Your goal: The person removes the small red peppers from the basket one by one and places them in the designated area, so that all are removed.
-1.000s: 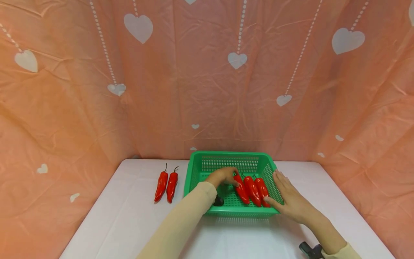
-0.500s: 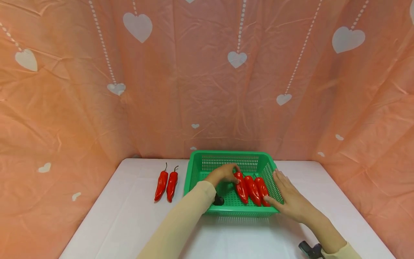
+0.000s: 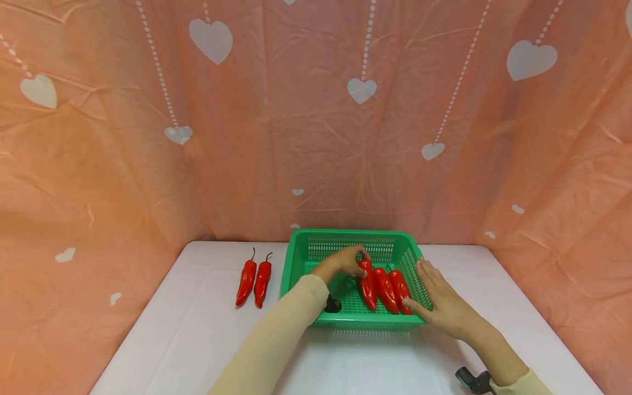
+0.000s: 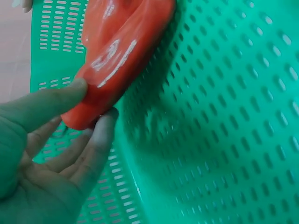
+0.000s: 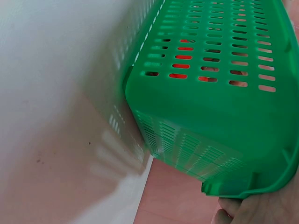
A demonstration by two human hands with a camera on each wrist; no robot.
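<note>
In the head view my left hand (image 3: 345,260) reaches into a green plastic basket (image 3: 353,233) and pinches a red chili pepper (image 3: 367,288) near its stem end. The left wrist view shows the thumb on one side of that pepper (image 4: 112,65) and the fingertips on the other. Two more red chili peppers, a middle one (image 3: 385,291) and a right-hand one (image 3: 399,288), lie beside it on the basket floor. My right hand (image 3: 446,307) rests along the basket's right rim with straight fingers, its thumb reaching over the front right corner.
Two red chili peppers with stems, one outer (image 3: 246,283) and one inner (image 3: 263,283), lie side by side on the white table (image 3: 197,329) left of the basket. A pink curtain with hearts (image 3: 326,164) hangs behind and along both sides.
The left hand has shifted slightly toward the back of the basket, and the pinched pepper has swung more upright in the view. The right hand and the basket stay in place.
</note>
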